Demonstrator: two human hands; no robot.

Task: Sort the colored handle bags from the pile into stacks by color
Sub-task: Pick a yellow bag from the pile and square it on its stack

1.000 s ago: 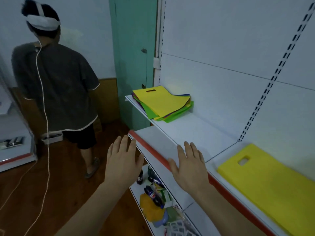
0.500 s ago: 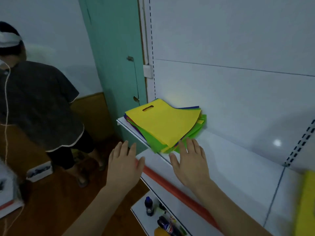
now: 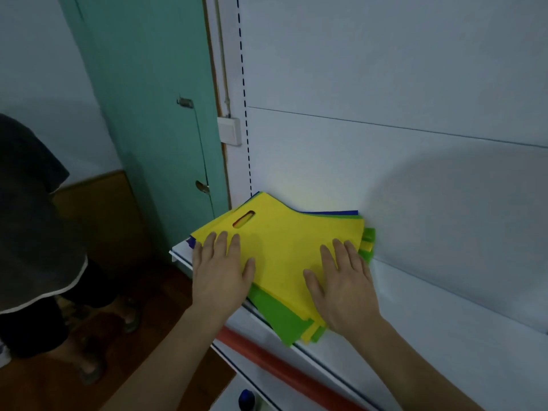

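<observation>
A pile of flat handle bags lies at the left end of the white shelf. A yellow bag with an oval handle cut-out is on top. Green bags stick out at the front and right, and blue edges show at the back. My left hand lies flat on the yellow bag's left front corner, fingers straight. Flat on that bag's right front part lies my right hand, fingers spread. Neither hand grips anything.
Another person in dark clothes stands on the wooden floor at the left. A teal door is behind the shelf's left end. Below runs a lower shelf with a red front strip and a bottle cap.
The view has swung left and closer to the pile. Both hands have moved forward from the air in front of the shelf and now lie on the top yellow bag.
</observation>
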